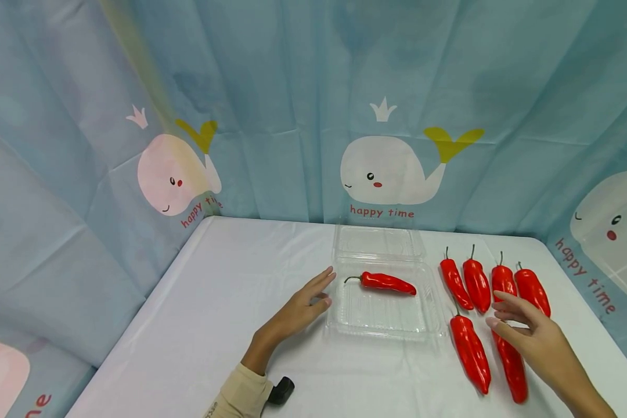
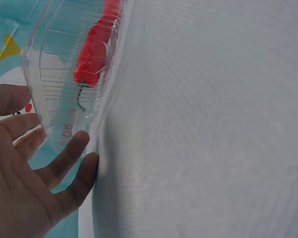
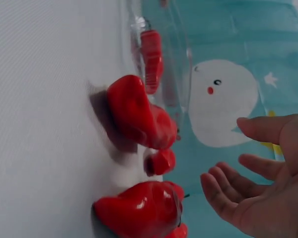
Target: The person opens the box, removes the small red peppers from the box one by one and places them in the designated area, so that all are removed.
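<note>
A clear plastic clamshell box (image 1: 381, 319) lies with its lid (image 1: 378, 241) folded back. Inside the box is one red chili pepper (image 1: 389, 283), its green stem pointing left. My left hand (image 1: 298, 310) is at the box's left side, fingers spread and relaxed; in the left wrist view its fingertips (image 2: 79, 141) are right at the box wall. Above the peppers on the right hovers my right hand (image 1: 535, 337), fingers loosely bent with nothing between them. Beneath and beside it lie several red peppers, among them a near pepper (image 1: 470, 354) and a partly covered pepper (image 1: 513, 366).
Toward the back right, more peppers lie in a row, including a slim pepper (image 1: 454, 283) and a far-right pepper (image 1: 533, 290). A black object (image 1: 281, 391) is by the left sleeve (image 1: 240, 392). A blue whale-print curtain (image 1: 271, 116) surrounds the white table (image 1: 230, 273).
</note>
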`<move>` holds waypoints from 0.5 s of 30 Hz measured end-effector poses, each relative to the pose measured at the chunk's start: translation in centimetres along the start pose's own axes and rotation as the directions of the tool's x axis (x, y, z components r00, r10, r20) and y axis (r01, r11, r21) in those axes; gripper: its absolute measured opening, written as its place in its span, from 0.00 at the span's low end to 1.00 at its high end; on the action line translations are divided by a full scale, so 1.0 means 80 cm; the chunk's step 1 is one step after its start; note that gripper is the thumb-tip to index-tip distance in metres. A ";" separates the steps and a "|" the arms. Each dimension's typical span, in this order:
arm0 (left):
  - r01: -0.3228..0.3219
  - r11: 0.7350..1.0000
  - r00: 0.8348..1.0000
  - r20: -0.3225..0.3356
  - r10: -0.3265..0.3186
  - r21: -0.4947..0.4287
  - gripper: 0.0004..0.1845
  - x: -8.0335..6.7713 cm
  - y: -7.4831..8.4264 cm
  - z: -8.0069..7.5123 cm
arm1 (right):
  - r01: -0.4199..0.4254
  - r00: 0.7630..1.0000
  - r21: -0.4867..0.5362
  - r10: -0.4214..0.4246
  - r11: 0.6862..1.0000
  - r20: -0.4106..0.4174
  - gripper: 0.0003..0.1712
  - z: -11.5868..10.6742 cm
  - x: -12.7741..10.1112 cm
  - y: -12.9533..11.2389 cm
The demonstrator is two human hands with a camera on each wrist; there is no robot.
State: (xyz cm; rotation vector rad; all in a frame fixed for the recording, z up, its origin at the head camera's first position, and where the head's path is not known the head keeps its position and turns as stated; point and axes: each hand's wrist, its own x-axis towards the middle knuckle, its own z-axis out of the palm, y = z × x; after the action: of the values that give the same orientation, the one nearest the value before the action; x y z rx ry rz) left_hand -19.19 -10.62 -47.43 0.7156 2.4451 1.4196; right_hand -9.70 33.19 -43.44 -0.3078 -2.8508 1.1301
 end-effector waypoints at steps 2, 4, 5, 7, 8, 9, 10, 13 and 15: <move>-0.002 1.000 1.000 0.000 0.002 0.000 0.33 0.000 0.000 0.000 | 0.031 0.999 0.015 -0.031 0.999 -0.015 0.47 0.003 -0.001 -0.005; -0.003 1.000 1.000 0.002 0.003 -0.001 0.33 0.000 0.000 0.000 | 0.065 0.997 0.032 -0.063 0.997 -0.034 0.46 0.006 -0.002 -0.010; -0.003 1.000 1.000 0.002 0.003 -0.003 0.33 0.000 0.001 0.000 | 0.081 0.996 0.041 -0.080 0.996 -0.042 0.46 0.008 -0.003 -0.012; -0.004 1.000 1.000 0.004 0.004 -0.004 0.33 -0.001 0.001 0.000 | 0.112 0.992 0.053 -0.109 0.992 -0.056 0.46 0.011 -0.004 -0.017; -0.004 1.000 1.000 0.005 0.004 -0.006 0.33 -0.001 0.001 0.000 | 0.128 0.990 0.060 -0.124 0.990 -0.061 0.45 0.013 -0.004 -0.020; -0.005 1.000 1.000 0.005 0.005 -0.005 0.33 -0.001 0.001 0.000 | 0.142 0.988 0.065 -0.138 0.988 -0.064 0.45 0.014 -0.004 -0.022; -0.005 1.000 1.000 0.005 0.005 -0.005 0.33 -0.001 0.001 0.000 | 0.154 0.987 0.070 -0.150 0.986 -0.065 0.44 0.016 -0.004 -0.025; -0.004 1.000 1.000 0.003 0.004 0.000 0.33 0.000 0.001 0.000 | 0.187 0.982 0.095 -0.182 0.978 -0.059 0.43 0.020 -0.002 -0.030; -0.001 1.000 1.000 0.001 0.001 0.001 0.33 0.000 0.001 0.000 | 0.203 0.979 0.109 -0.198 0.973 -0.054 0.43 0.023 0.000 -0.033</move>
State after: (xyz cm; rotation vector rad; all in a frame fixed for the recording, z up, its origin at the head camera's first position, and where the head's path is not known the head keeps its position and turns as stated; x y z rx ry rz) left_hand -19.16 -10.59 -47.34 0.7175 2.4455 1.4175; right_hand -10.35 30.06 -42.97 -0.0364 -2.6925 1.2219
